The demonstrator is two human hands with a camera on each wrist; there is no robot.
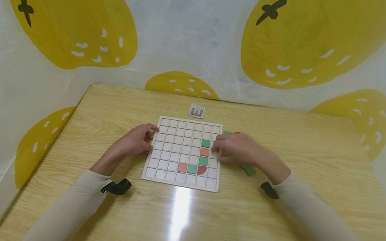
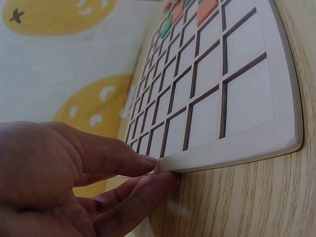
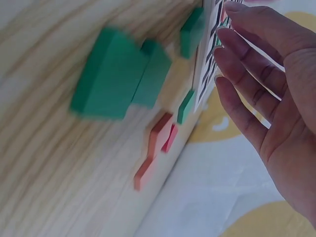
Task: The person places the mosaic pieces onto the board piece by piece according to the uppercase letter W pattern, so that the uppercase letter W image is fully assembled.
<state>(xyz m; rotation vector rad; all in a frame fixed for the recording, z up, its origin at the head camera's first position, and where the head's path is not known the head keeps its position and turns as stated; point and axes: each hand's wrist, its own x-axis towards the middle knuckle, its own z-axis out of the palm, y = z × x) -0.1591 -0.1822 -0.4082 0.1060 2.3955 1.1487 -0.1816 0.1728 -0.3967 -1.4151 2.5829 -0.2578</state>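
A white board [image 1: 165, 177] with a raised square grid lies on the table. My left hand [image 1: 136, 139] is at its left edge, fingertips touching the rim. In the board's right part sit green tiles [image 1: 206, 143], orange tiles [image 1: 182, 167] and one red tile with a rounded corner [image 1: 201, 171], forming a bent line. My right hand [image 1: 238, 149] hovers over the board's right edge, fingers extended towards the upper tiles. In the right wrist view no tile shows between its fingers. Loose green tiles [image 3: 111, 74] and orange tiles [image 3: 160, 131] lie beside the board, partly behind that hand.
A small card [image 1: 197, 111] printed with a grid pattern lies beyond the board's far edge. The wooden table [image 1: 111, 215] reaches back to a white curtain [image 1: 190, 26] with yellow fruit prints. A black wrist mount [image 1: 116, 186] sticks out from the left sleeve.
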